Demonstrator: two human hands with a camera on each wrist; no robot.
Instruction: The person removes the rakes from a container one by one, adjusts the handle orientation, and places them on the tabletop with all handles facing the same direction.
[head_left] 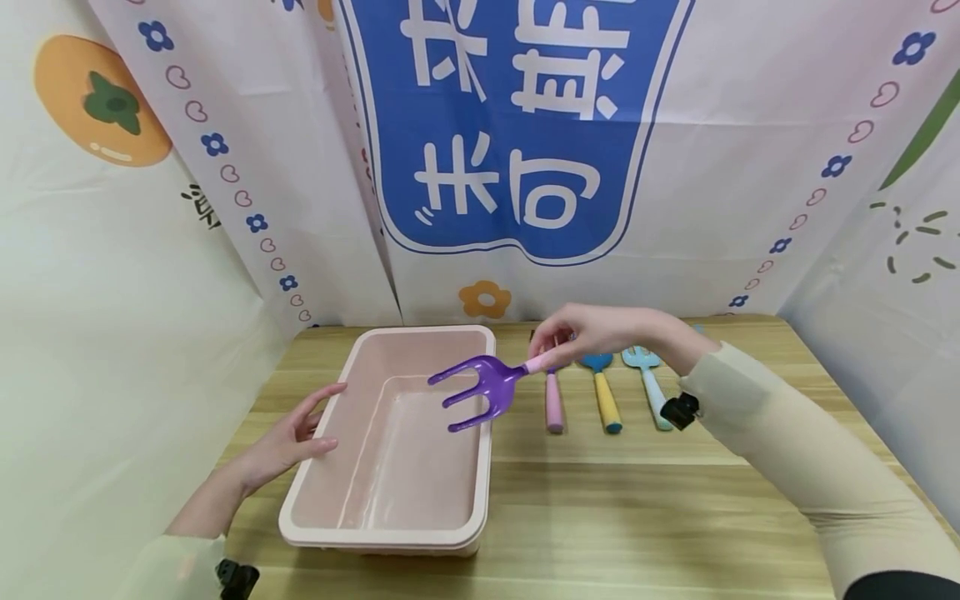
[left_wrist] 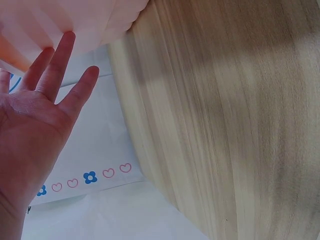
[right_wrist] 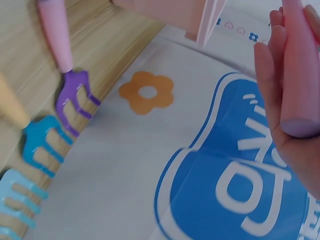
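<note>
My right hand (head_left: 583,330) grips the pink handle (right_wrist: 300,85) of a purple toy garden fork (head_left: 492,388). The fork's three tines point left, above the right side of a pale pink plastic basin (head_left: 378,536). My left hand (head_left: 279,446) touches the basin's left rim, with thumb and forefinger apart. In the left wrist view, its extended fingers (left_wrist: 60,65) lie by the outer wall of the basin (left_wrist: 95,22). The basin's inside shows a bare floor.
Right of the basin lie three more toy forks: purple with a pink handle (head_left: 553,404), blue with a yellow handle (head_left: 607,404) and light blue (head_left: 654,392). A printed white cloth (head_left: 697,208) hangs behind the wooden table (head_left: 637,517).
</note>
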